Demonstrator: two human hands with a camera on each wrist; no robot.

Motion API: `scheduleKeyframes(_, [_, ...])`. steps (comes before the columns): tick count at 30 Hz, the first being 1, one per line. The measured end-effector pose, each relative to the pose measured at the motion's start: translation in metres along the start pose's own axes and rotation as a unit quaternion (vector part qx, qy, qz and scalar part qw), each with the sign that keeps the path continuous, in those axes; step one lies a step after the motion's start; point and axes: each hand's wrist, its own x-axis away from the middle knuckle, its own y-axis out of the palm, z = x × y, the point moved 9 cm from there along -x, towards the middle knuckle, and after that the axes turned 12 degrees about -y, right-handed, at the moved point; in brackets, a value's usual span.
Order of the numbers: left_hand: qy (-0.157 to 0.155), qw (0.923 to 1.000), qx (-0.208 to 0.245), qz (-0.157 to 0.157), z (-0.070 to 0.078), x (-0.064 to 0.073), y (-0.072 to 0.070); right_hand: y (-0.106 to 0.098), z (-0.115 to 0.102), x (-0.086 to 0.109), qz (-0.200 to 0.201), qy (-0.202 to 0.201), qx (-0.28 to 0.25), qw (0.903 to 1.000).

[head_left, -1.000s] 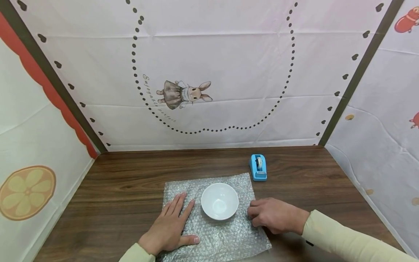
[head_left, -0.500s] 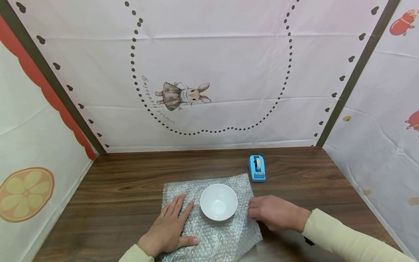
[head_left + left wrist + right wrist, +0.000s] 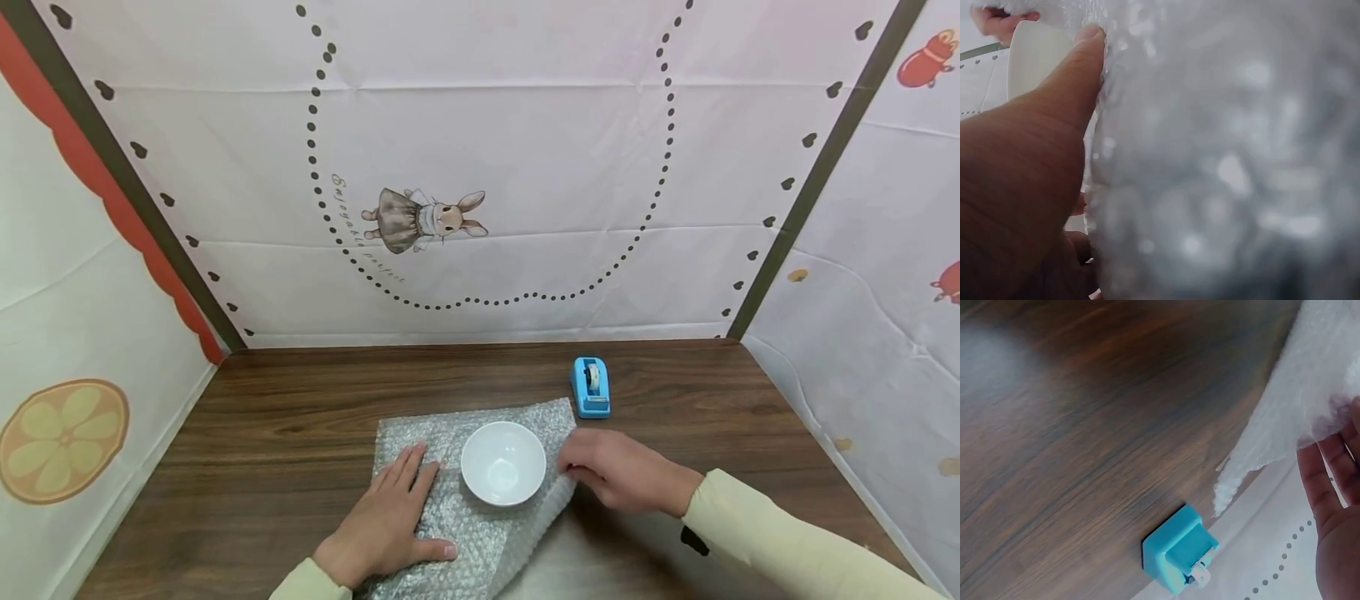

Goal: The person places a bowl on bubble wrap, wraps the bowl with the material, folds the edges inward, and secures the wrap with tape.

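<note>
A white bowl [image 3: 503, 463] stands upright on a sheet of bubble wrap [image 3: 468, 533] laid on the table. My left hand [image 3: 390, 521] lies flat on the wrap, left of the bowl, fingers spread and thumb pointing right. In the left wrist view its thumb [image 3: 1075, 75] presses the wrap beside the bowl [image 3: 1038, 56]. On the bowl's other side, my right hand [image 3: 618, 468] grips the right edge of the wrap and holds it raised off the table. From the right wrist view, the lifted wrap [image 3: 1285, 406] hangs from the fingers.
A blue tape dispenser [image 3: 591, 388] stands on the dark wooden table [image 3: 300, 392], behind the right hand. Printed white cloth [image 3: 480, 167] encloses the table at the back and both sides.
My right hand has lifted the wrap's right edge and drawn it up and left toward the bowl, so the front right corner now folds over. The left hand stays in place.
</note>
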Motion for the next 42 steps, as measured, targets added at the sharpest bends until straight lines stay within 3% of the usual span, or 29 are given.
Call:
scheduleKeyframes(7, [0.024, 0.999, 0.003, 0.038, 0.0, 0.001, -0.006, -0.003, 0.014, -0.008, 0.004, 0.072, -0.014, 0.9973])
scheduleKeyframes(15, [0.031, 0.9988, 0.012, 0.036, -0.003, 0.003, -0.008, -0.003, 0.012, -0.016, 0.023, 0.055, 0.001, 0.9982])
scheduleKeyframes(21, [0.025, 0.9991, 0.024, 0.023, -0.003, 0.001, -0.011, -0.003, 0.013, -0.019, 0.022, 0.067, -0.007, 0.9975])
scheduleKeyframes(24, [0.03, 0.9986, 0.021, 0.037, 0.001, 0.0, -0.016, -0.002, 0.015, -0.021, 0.017, 0.079, -0.019, 0.9966])
scheduleKeyframes(27, [0.038, 0.9966, 0.014, 0.071, 0.008, 0.0, -0.025, -0.001, 0.017, -0.024, 0.017, 0.088, -0.028, 0.9956])
scheduleKeyframes(31, [0.054, 0.987, 0.027, 0.149, 0.021, 0.001, -0.042, 0.0, 0.017, -0.028, 0.016, 0.091, -0.027, 0.9954])
scheduleKeyframes(36, [0.074, 0.9632, 0.118, 0.23, 0.042, 0.006, -0.062, 0.003, 0.018, -0.033, 0.011, 0.099, -0.029, 0.9946])
scheduleKeyframes(39, [0.069, 0.9559, 0.171, 0.229, 0.054, 0.004, -0.065, 0.004, 0.019, -0.036, 0.011, 0.103, -0.03, 0.9941])
scheduleKeyframes(42, [0.049, 0.9559, 0.204, 0.206, 0.063, -0.003, -0.062, 0.006, 0.02, -0.037, 0.012, 0.107, -0.027, 0.9939])
